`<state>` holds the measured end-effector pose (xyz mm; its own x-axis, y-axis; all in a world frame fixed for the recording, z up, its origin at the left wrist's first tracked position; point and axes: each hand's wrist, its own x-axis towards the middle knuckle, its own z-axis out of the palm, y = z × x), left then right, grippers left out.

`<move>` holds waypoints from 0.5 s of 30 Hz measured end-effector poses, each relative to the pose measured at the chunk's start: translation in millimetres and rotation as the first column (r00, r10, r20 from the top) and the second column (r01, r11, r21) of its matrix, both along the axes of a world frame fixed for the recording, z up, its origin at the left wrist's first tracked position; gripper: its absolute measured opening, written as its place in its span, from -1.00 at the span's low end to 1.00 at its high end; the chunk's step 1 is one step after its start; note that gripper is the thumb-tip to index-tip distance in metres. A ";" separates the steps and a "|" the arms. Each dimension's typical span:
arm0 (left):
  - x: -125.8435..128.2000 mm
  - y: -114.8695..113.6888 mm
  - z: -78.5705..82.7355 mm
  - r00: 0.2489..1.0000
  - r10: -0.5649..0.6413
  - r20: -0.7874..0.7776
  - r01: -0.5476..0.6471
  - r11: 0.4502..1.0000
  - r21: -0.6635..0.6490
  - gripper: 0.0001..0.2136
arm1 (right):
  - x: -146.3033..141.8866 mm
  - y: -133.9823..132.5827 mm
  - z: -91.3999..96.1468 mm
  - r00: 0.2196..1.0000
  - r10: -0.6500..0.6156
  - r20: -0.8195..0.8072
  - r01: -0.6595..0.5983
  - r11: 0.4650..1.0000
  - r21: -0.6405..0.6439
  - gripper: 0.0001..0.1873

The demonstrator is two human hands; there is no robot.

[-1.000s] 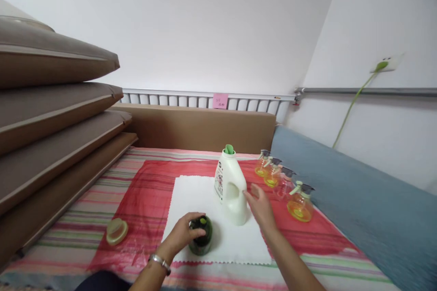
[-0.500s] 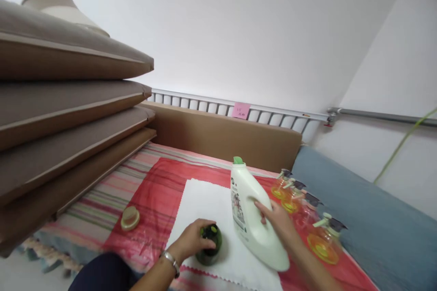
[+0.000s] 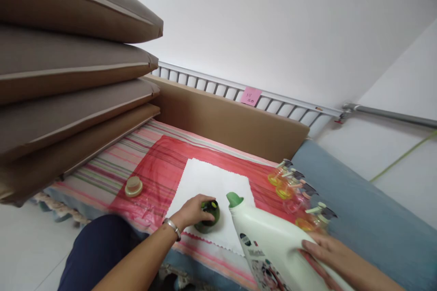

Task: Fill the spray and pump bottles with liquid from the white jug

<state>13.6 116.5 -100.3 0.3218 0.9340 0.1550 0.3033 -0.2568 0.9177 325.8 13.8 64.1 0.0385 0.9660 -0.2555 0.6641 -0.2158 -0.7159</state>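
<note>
My left hand [image 3: 196, 211] is wrapped around a small dark green bottle [image 3: 212, 213] that stands on a white scallop-edged sheet [image 3: 205, 175]. In my right hand [image 3: 322, 250] is a large pale green detergent jug [image 3: 269, 236], gripped by its handle. The jug is tilted to the left, and its green spout [image 3: 234, 199] points toward the small bottle, a short gap away. Its lower end runs out of view. A round cream cap [image 3: 133, 186] lies to the left on the red plastic sheet [image 3: 164, 168].
Several small clear pump bottles with coloured liquid, among them a yellow one [image 3: 282, 191] and a pink one [image 3: 297, 202], line the right side. Stacked brown cushions [image 3: 82, 59] rise at the left. A brown board [image 3: 221, 120] stands at the back, before a radiator [image 3: 208, 84].
The jug has gone from nearly upright to tilted left, coming nearer to me, with my right hand on its handle. My left hand still holds the green bottle. The view has dipped.
</note>
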 end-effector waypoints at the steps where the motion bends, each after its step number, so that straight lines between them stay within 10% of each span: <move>1: 0.6 0.3 -0.4 1.000 -0.001 -0.013 0.001 1.000 0.004 -0.44 | -1.3 0.1 1.8 0.996 0.074 -0.049 -0.078 0.994 -0.078 -0.54; 15: 2.9 -2.2 10.4 0.987 -0.029 -0.156 0.031 1.000 0.007 -0.42 | -19.1 28.1 11.1 0.866 0.388 0.316 -0.357 0.921 -0.154 -0.56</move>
